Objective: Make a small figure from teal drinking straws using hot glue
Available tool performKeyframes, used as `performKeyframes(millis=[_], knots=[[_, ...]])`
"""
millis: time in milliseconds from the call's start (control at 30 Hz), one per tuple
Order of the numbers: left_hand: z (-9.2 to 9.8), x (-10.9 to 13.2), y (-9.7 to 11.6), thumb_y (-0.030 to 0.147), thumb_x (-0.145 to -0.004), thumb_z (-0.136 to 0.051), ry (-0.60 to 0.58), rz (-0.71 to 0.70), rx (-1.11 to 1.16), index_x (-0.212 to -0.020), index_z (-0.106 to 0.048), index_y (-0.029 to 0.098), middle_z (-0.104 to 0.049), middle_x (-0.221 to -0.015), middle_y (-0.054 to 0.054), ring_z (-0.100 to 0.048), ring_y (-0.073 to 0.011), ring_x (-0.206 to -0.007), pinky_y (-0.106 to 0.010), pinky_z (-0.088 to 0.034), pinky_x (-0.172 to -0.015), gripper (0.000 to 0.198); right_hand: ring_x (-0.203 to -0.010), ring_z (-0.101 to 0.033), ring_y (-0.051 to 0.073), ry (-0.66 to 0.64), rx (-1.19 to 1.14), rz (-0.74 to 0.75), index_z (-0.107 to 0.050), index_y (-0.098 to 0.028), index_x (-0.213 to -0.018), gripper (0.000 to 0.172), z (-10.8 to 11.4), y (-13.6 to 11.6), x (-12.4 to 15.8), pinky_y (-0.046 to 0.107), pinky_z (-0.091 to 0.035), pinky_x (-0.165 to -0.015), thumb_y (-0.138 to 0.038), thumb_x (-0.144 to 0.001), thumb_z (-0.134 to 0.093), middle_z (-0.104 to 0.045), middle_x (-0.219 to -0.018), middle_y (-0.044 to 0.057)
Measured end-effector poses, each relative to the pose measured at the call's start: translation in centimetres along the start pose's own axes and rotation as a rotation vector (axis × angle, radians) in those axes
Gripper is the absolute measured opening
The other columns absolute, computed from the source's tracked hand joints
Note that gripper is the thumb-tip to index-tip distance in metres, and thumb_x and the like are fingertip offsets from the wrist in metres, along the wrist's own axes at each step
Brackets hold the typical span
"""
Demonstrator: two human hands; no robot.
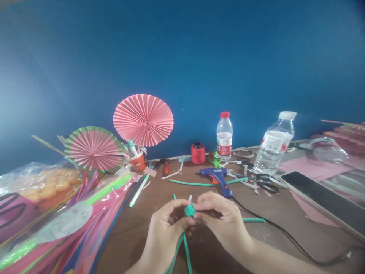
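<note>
My left hand [167, 222] and my right hand [221, 217] meet over the brown table [137, 232], both pinching a small rolled coil of teal paper [189, 210] between fingertips and thumbs. Long teal paper strips [182, 247] trail down from the coil toward me, and another teal strip [253, 220] pokes out to the right of my right hand. Both hands are closed around the coil.
A blue glue gun [215, 176] with a black cord [285, 236] lies just behind my hands. Two water bottles [224, 135] [273, 142], a red spool [198, 153], scissors [264, 182], pink paper fans [143, 120], a bag of coloured paper [65, 224] at left, a dark tablet [322, 198] at right.
</note>
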State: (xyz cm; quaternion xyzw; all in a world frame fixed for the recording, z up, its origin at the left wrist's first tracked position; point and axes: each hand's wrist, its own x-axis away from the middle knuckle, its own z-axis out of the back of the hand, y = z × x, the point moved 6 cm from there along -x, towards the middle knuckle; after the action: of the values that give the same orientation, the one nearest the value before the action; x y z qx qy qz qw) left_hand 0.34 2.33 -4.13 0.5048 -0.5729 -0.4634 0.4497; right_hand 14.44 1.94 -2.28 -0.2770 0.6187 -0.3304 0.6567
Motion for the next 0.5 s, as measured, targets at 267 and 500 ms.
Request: performKeyframes(millis=[267, 500], knots=[[0.40, 0.14, 0.78, 0.009, -0.058, -0.073, 0.069, -0.112, -0.173, -0.080, -0.070, 0.019, -0.071, -0.071, -0.002, -0.064, -0.0187, -0.068, -0.024, -0.053, -0.064, 0.024, -0.072, -0.061, 0.016, -0.068, 0.038, 0.009, -0.066, -0.021, -0.080, 0.016, -0.28, -0.23, -0.05, 0.024, -0.050, -0.064, -0.008, -0.073, -0.059, -0.063, -0.078, 0.004], [0.30, 0.21, 0.63, 0.013, -0.062, -0.071, 0.047, -0.092, -0.142, -0.083, -0.070, 0.019, -0.070, -0.097, -0.007, -0.063, -0.0256, -0.089, -0.031, -0.055, -0.071, 0.022, -0.065, -0.058, 0.012, -0.073, 0.053, -0.037, -0.061, -0.021, -0.074, 0.015, -0.27, 0.42, 0.18, 0.020, -0.046, -0.059, -0.006, -0.072, -0.061, -0.060, -0.074, 0.001]])
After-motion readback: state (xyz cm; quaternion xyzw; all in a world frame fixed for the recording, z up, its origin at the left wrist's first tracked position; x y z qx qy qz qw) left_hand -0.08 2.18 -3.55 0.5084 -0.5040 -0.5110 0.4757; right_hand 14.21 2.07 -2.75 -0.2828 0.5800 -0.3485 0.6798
